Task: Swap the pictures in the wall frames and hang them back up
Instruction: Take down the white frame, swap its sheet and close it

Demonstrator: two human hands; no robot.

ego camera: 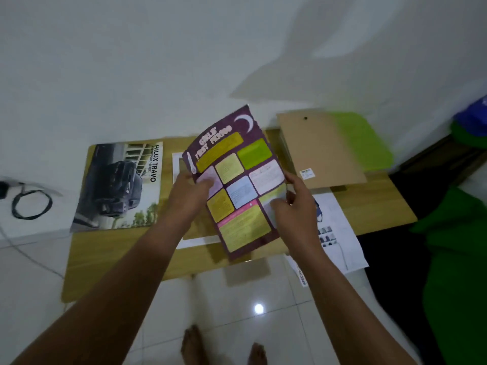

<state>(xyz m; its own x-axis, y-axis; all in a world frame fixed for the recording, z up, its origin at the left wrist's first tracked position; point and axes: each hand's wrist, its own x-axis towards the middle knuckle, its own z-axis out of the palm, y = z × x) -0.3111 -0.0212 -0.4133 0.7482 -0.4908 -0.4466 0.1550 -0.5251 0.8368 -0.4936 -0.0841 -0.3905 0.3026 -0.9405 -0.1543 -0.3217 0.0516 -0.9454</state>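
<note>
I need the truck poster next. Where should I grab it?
Pinch the truck poster at its near left corner, coming from the table's left side: it lies flat, and that corner seems to overhang the edge, leaving room underneath.

A low wooden desk (118,259) is standing on the tiled floor (237,299) against the wall. A truck poster (118,185) is lying across its left end, a white frame (176,164) mid-desk, a brown backing board (316,148) over a green sheet (363,143) at the back right, and a printed sheet (340,233) is overhanging the front right edge.
</note>
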